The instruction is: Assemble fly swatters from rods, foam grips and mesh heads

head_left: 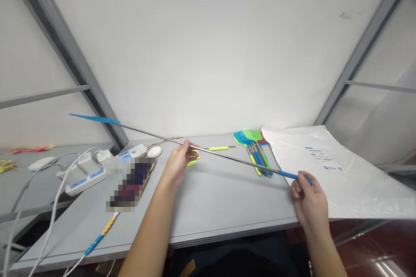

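Note:
A blue fly swatter (152,134) with a long, drawn-out metal rod stretches across the view, its flat blue head up at the left. My left hand (180,160) pinches the rod near its middle. At the other end, my right hand (308,194) has its fingers closed on the blue handle. Behind my left hand lies a yellow-green fly swatter (218,148) on the table, its head partly hidden by my fingers. Further right rests a bunch of several short fly swatters (255,149) in green, blue, yellow and red.
A white plastic mailing bag (312,151) with a printed label covers the table's right side. On the left are power strips (87,179) with plugs and white cables, a blurred-out flat device (131,186) with a cord, and a round white object (154,151). Grey metal posts frame the wall.

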A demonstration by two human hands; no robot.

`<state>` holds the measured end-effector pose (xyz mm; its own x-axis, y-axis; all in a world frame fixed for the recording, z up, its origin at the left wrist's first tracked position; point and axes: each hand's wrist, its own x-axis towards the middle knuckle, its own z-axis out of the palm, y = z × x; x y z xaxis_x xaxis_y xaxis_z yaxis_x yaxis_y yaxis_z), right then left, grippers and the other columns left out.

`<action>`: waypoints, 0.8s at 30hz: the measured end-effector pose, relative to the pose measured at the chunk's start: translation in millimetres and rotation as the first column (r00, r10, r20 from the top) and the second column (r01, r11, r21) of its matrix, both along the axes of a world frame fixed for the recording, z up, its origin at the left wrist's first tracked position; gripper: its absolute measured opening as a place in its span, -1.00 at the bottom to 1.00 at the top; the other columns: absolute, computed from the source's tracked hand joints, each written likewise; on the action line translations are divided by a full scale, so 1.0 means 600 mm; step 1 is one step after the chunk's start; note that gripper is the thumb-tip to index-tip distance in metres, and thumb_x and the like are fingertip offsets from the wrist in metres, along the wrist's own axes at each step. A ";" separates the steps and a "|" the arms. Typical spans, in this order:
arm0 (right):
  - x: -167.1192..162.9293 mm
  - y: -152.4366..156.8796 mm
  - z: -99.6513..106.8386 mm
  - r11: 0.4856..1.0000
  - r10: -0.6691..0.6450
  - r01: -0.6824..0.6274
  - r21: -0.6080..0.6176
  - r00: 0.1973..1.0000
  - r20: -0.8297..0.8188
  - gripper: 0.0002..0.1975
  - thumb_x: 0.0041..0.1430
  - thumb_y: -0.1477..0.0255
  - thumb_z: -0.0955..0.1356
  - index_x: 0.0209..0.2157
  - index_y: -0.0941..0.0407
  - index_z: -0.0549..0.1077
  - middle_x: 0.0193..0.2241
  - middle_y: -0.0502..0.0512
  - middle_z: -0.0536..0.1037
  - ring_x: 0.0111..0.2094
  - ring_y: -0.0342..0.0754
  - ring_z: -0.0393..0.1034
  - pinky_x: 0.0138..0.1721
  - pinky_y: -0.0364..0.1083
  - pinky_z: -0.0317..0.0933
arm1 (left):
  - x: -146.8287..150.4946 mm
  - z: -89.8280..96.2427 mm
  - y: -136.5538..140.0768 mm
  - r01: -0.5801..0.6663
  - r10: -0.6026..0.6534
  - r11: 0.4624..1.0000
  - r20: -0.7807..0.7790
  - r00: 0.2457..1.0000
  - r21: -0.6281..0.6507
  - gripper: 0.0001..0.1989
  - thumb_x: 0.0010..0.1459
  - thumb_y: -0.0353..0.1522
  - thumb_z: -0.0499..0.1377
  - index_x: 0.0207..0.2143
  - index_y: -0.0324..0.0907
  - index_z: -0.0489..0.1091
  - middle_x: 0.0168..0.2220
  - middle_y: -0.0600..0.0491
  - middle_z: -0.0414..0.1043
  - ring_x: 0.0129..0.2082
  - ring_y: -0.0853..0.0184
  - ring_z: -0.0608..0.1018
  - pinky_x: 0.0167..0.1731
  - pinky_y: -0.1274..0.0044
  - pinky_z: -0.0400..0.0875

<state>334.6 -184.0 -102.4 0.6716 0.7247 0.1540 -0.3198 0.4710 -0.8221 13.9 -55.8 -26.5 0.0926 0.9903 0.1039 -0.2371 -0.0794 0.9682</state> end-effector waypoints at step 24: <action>0.006 0.003 -0.008 0.998 0.005 -0.001 -0.058 0.997 0.083 -0.72 0.12 0.21 0.39 -0.25 0.09 0.34 -0.53 -0.04 0.47 -0.50 -0.15 0.35 -0.45 -0.16 0.21 | 0.053 0.010 -0.024 0.192 -0.196 0.981 -0.172 0.965 -0.039 -0.63 0.08 -0.08 0.21 -0.22 -0.19 0.45 -0.28 -0.03 0.47 -0.38 0.35 0.46 -0.26 0.46 0.37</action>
